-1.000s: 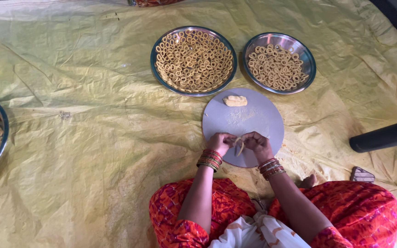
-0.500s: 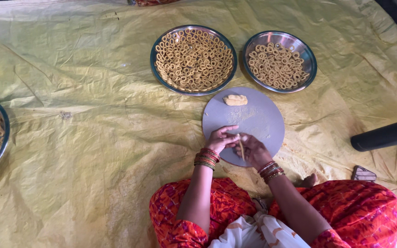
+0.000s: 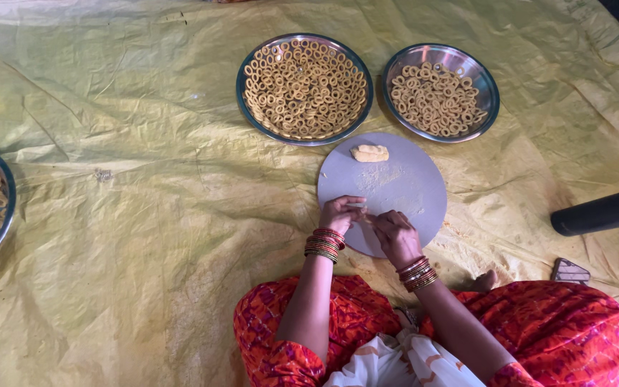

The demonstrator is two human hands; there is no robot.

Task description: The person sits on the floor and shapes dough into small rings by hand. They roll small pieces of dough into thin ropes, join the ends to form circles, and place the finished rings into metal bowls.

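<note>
Pale dough strip point(image 3: 358, 206) mostly hidden between hands.

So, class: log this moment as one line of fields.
left hand: pinching dough strip | right hand: on strip's other end | round board: dough lump at far edge | two ring-filled trays beyond

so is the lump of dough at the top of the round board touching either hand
Apart. The head view shows the dough lump at the round board's far edge, with bare board between it and the left hand and right hand.
</note>
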